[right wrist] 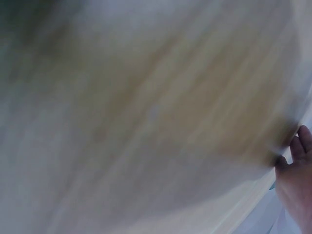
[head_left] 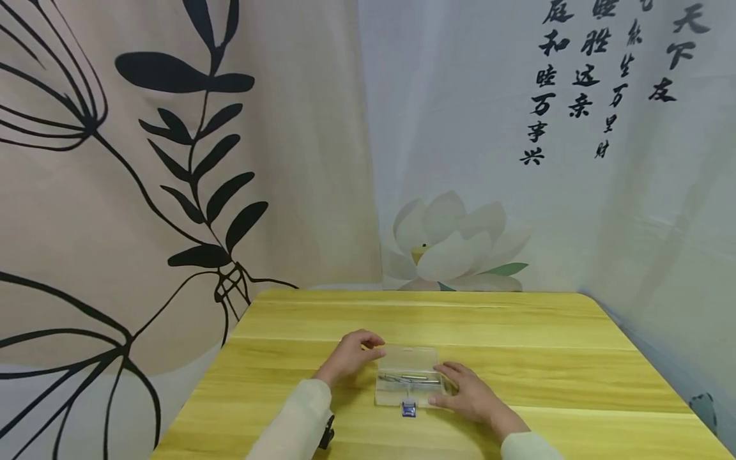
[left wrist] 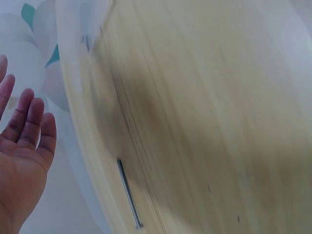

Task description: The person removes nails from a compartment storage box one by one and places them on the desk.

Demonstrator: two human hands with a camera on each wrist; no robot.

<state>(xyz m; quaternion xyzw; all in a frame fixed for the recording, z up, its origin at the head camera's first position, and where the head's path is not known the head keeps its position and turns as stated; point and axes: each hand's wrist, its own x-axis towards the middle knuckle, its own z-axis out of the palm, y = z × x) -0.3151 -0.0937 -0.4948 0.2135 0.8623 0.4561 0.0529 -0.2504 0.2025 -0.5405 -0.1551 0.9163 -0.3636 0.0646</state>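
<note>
A clear plastic box [head_left: 393,397] stands on the table with its clear lid [head_left: 408,358] raised at the back. Several thin metal rods [head_left: 411,379] lie across it. At its front edge is a small blue-and-white piece [head_left: 409,409], too small to name. My right hand [head_left: 468,393] holds the box's right end between thumb and fingers. Beside the lid's left corner, my left hand [head_left: 353,353] has its fingers loosely bent around nothing; whether they touch the lid, I cannot tell. The left wrist view shows this hand [left wrist: 24,161] palm up, apart from a metal rod [left wrist: 129,194].
The wood-grain table [head_left: 506,338] reaches back to a patterned curtain [head_left: 310,160]. A small black object [head_left: 326,433] shows beside the left sleeve [head_left: 299,415]. The right wrist view is blurred, with the right hand [right wrist: 295,175] at its edge.
</note>
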